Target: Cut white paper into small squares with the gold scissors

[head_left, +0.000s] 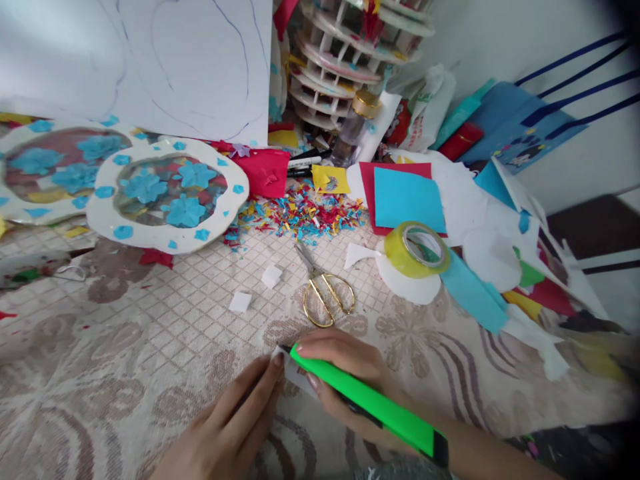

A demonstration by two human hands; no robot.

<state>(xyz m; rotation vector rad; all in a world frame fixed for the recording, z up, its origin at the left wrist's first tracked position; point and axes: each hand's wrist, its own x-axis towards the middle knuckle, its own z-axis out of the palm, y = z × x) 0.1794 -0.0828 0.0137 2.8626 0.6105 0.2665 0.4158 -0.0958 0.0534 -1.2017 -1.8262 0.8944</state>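
My right hand (pixel 345 373) grips a bright green utility knife (pixel 370 403) with its tip pointing left onto a small white piece of paper (pixel 295 375) on the patterned cloth. My left hand (pixel 230 420) lies beside it, fingers stretched out and pressing the paper's left edge. Just beyond the hands lie gold-handled scissors (pixel 323 290) and two small white paper squares (pixel 256 288).
A roll of yellow tape (pixel 417 250) sits on white cutouts at the right, with blue and red paper sheets (pixel 405 197) behind. A heap of coloured confetti (pixel 300 213), flower-decorated white frames (pixel 167 193), markers, a jar and a tiered white stand (pixel 345 60) crowd the back.
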